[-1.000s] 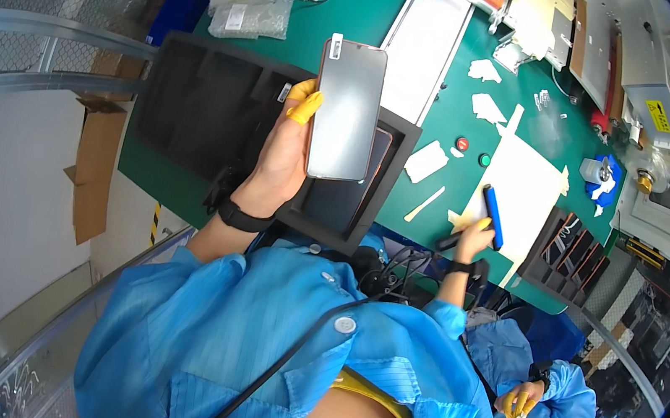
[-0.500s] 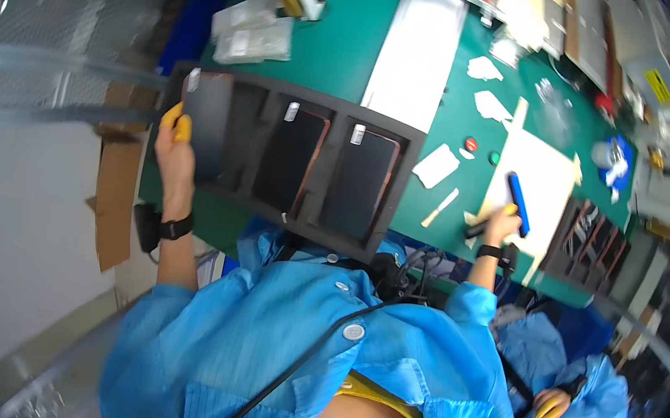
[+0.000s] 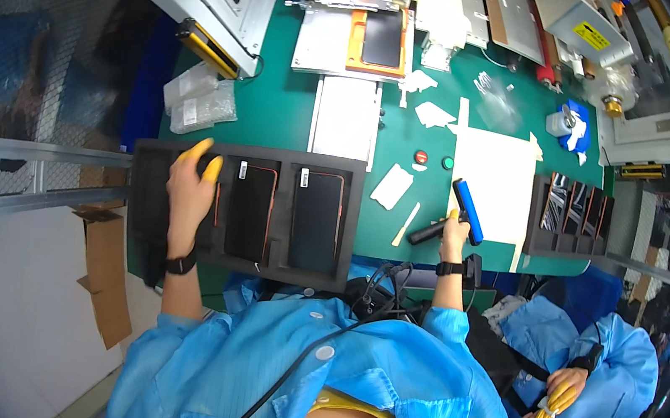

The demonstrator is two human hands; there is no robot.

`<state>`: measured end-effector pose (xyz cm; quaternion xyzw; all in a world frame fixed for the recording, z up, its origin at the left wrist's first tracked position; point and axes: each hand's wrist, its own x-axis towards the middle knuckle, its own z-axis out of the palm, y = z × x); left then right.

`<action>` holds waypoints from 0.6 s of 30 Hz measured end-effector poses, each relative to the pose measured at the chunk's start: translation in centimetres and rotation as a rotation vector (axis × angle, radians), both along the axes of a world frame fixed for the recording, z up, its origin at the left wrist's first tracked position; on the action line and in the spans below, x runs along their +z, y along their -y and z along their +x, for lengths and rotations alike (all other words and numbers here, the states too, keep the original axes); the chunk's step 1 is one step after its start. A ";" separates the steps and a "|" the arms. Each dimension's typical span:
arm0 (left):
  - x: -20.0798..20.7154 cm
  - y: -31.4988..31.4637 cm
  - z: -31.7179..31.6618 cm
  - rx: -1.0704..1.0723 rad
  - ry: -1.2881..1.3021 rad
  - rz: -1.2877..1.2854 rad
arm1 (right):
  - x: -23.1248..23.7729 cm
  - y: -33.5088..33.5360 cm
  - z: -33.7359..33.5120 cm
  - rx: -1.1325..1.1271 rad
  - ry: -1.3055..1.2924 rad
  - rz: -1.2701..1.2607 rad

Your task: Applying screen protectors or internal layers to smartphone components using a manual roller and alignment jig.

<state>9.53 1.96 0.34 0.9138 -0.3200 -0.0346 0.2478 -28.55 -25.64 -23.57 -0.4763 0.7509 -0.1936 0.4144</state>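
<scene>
My left hand (image 3: 190, 200), yellow finger cots on its fingertips, is over the left part of a dark foam tray (image 3: 275, 279). Its fingers are apart. Partly hidden under it lies a dark phone-like panel with an orange edge (image 3: 217, 204). Two more dark panels, one in the middle (image 3: 251, 213) and one on the right (image 3: 316, 219), lie in the tray's slots, each with a small white label on top. In my right hand (image 3: 454, 235) is the black handle of a blue roller (image 3: 468, 211), held above the near-left part of a cream sheet (image 3: 503, 189).
A machine slide carries an orange fixture (image 3: 352, 66) with a dark panel. Plastic bags (image 3: 201, 103), a white card (image 3: 392, 186), a thin spatula (image 3: 406, 224) and red and green buttons (image 3: 420, 158) are on the green table. Another tray (image 3: 567, 244) holds several panels. At right, a co-worker's hands (image 3: 564, 387) hold yellow tubing.
My left hand has moved from the tray's left edge to the right, over a slot, and its panel is now down in the tray. My view has shifted, showing more of the machine.
</scene>
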 end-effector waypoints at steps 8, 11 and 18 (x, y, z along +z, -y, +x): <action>-1.6 13.0 -0.7 -0.181 -0.332 -0.345 | 5.0 -1.6 1.2 0.188 0.407 0.186; -5.1 16.7 -1.3 -0.114 -0.279 -0.432 | 5.4 -1.8 0.5 0.094 0.421 0.189; -8.2 19.4 -3.3 0.054 -0.212 -0.187 | 4.9 0.4 -0.3 0.055 0.294 0.332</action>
